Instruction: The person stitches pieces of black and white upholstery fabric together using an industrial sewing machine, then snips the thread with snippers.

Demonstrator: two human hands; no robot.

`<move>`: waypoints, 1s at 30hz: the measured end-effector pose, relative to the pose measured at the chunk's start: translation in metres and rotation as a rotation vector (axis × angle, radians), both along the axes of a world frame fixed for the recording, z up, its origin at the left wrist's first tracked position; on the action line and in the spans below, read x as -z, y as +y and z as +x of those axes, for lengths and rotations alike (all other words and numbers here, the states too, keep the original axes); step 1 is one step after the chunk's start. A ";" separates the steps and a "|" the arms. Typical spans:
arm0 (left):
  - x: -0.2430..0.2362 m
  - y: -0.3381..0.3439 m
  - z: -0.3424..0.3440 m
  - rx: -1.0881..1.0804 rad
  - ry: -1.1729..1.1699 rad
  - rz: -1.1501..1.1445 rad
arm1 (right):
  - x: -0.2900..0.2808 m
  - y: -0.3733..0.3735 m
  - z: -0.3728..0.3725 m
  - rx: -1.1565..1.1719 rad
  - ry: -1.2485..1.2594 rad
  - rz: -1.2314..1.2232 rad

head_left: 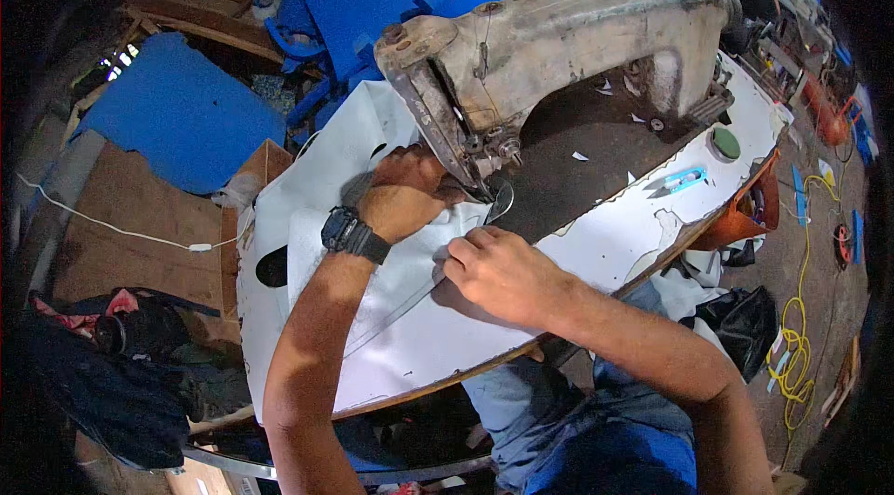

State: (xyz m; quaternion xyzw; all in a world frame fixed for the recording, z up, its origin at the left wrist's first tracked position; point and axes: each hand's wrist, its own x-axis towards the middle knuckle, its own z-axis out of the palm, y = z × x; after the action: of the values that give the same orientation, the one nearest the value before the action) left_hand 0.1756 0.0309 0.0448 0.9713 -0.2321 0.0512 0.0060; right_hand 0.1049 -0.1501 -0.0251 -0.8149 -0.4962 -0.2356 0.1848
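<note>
An old, worn sewing machine [596, 39] stands on the white tabletop, its needle end above a sheet of white material [321, 160] that looks like vinyl or thick cloth. My left hand [407, 197], with a black watch [354, 234] at the wrist, grips and presses the sheet just left of the presser foot [484, 188]. Its fingers are bent and partly hidden by the machine head. Closer to me, my right hand [503, 273] has its fingers curled in a pinch on the sheet's near edge, just below the foot.
Blue-handled thread snips [683, 180] and a round green-topped item [724, 145] lie on the white table [559, 262], whose edge is chipped. White scraps dot the dark machine bed. Blue sheets [177, 113] are piled beyond. Yellow cord [796, 355] lies on the floor at right.
</note>
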 end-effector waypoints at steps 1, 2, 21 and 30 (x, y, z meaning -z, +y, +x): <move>0.005 0.002 -0.002 0.061 -0.105 -0.047 | -0.001 -0.003 -0.003 -0.004 0.014 0.038; 0.010 0.004 -0.003 0.122 -0.209 -0.093 | -0.001 -0.004 -0.004 -0.008 0.012 0.037; 0.033 0.001 -0.021 0.267 -0.108 -0.457 | -0.006 -0.021 -0.012 0.012 0.092 -0.013; 0.025 0.001 -0.031 0.291 -0.081 -0.178 | -0.004 -0.030 -0.009 -0.016 0.097 -0.018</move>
State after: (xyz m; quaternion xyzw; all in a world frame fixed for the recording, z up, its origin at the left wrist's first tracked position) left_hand 0.1445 0.0318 0.0201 0.9203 -0.3647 0.1092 0.0899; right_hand 0.0958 -0.1804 -0.0213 -0.8230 -0.4951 -0.1902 0.2032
